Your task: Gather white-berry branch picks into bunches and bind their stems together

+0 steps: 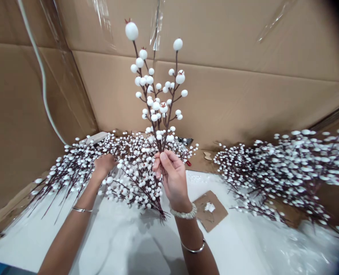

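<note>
R hand (pixel 171 175) closed, grips stems of white foam-berry spray (pixel 154 88); spray stands approx. upright above fist. L hand (pixel 104 166) rests half-curled on loose spray pile (pixel 135 179); grip status unclear. Pile lies on white sheet (pixel 120 244). Kraft card piece (pixel 211 211) just R of R wrist. 2nd spray pile (pixel 281 172) well apart, far R. Cardboard wall (pixel 215 99) behind.
</note>
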`<act>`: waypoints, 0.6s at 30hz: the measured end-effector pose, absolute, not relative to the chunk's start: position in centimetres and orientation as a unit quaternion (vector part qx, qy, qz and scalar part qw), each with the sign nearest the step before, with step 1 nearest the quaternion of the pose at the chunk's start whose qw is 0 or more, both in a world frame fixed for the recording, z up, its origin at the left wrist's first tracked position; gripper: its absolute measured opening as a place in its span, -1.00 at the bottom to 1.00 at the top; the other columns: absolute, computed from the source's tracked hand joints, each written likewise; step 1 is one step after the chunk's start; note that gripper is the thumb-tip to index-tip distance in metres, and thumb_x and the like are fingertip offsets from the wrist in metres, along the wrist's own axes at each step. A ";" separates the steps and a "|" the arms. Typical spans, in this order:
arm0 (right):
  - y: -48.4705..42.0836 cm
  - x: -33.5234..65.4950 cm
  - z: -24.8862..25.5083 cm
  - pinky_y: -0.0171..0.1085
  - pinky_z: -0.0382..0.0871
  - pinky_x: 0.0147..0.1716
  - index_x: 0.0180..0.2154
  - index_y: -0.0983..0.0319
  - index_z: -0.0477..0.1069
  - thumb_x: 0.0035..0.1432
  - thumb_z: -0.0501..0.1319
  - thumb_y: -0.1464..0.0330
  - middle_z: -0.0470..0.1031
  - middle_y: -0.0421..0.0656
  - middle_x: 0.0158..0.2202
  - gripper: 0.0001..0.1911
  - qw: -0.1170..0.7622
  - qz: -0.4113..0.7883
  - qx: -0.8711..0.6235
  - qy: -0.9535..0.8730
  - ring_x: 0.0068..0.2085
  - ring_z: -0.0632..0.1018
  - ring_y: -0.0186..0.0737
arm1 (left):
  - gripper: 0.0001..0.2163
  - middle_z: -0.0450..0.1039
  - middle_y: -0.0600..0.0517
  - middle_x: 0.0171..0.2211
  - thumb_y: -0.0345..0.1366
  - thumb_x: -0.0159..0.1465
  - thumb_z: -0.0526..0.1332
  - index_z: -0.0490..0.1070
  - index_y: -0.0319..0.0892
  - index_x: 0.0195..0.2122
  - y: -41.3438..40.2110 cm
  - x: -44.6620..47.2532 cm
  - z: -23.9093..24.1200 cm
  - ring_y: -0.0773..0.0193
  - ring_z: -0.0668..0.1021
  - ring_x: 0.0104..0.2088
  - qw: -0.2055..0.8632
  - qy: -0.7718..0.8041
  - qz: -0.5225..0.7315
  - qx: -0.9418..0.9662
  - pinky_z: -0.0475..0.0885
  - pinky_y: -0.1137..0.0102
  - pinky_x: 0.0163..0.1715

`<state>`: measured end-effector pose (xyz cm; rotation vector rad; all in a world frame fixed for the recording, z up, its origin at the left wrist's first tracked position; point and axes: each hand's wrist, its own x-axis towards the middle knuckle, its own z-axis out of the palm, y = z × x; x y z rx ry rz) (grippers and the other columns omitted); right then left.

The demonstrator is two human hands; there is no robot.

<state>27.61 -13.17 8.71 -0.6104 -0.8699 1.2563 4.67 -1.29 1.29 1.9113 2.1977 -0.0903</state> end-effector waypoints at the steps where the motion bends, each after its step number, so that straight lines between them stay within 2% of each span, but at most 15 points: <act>1: -13.2 27.6 8.7 -0.41 0.21 -0.62 -0.35 0.21 0.51 0.16 0.30 0.20 0.49 -0.23 -0.53 -0.80 0.681 0.560 -0.271 -0.386 -0.59 0.35 -0.45 | -0.71 0.48 -0.09 -0.07 -0.14 0.34 0.22 0.45 -0.26 -0.06 -1.3 4.6 1.2 0.14 0.54 -0.06 0.113 0.753 -0.034 0.648 0.47 0.14 -0.03; 5: -13.2 27.5 8.7 -0.41 0.20 -0.64 -0.36 0.21 0.52 0.15 0.31 0.22 0.51 -0.22 -0.53 -0.82 0.684 0.564 -0.263 -0.379 -0.59 0.36 -0.45 | -0.70 0.47 -0.10 -0.05 -0.15 0.35 0.21 0.44 -0.27 -0.04 -1.3 4.5 0.8 0.13 0.53 -0.03 0.108 0.769 -0.019 0.630 0.46 0.12 0.00; 8: -13.3 27.5 8.6 -0.44 0.20 -0.63 -0.35 0.21 0.52 0.17 0.30 0.25 0.52 -0.22 -0.51 -0.84 0.685 0.568 -0.253 -0.380 -0.58 0.38 -0.46 | -0.74 0.49 -0.09 -0.10 -0.16 0.33 0.23 0.46 -0.27 -0.11 -1.0 4.5 0.5 0.14 0.53 -0.05 0.117 0.782 0.017 0.612 0.44 0.11 0.00; 11: -13.3 27.5 8.6 -0.44 0.23 -0.62 -0.34 0.23 0.52 0.19 0.30 0.27 0.52 -0.23 -0.52 -0.84 0.684 0.573 -0.247 -0.378 -0.60 0.38 -0.47 | -0.83 0.52 -0.09 -0.28 -0.24 0.22 0.30 0.51 -0.28 -0.30 -0.7 3.7 0.9 0.06 0.55 -0.12 0.137 0.786 0.089 0.596 0.42 0.15 -0.08; 14: -13.2 27.4 8.7 -0.43 0.30 -0.58 -0.34 0.24 0.52 0.19 0.29 0.27 0.52 -0.25 -0.53 -0.84 0.688 0.576 -0.240 -0.371 -0.59 0.41 -0.47 | -0.86 0.47 -0.05 -0.50 -0.27 0.10 0.33 0.51 -0.25 -0.48 -0.8 2.0 2.6 0.01 0.54 -0.26 0.173 0.774 0.200 0.575 0.35 0.29 -0.28; 18: -12.9 27.2 8.7 -0.41 0.39 -0.51 -0.35 0.24 0.49 0.14 0.32 0.23 0.55 -0.24 -0.50 -0.80 0.693 0.572 -0.255 -0.356 -0.55 0.49 -0.43 | -0.79 0.38 0.06 -0.58 -0.18 0.08 0.29 0.45 -0.24 -0.42 -2.3 0.0 6.4 0.33 0.35 -0.53 0.264 0.709 0.389 0.525 0.15 0.43 -0.51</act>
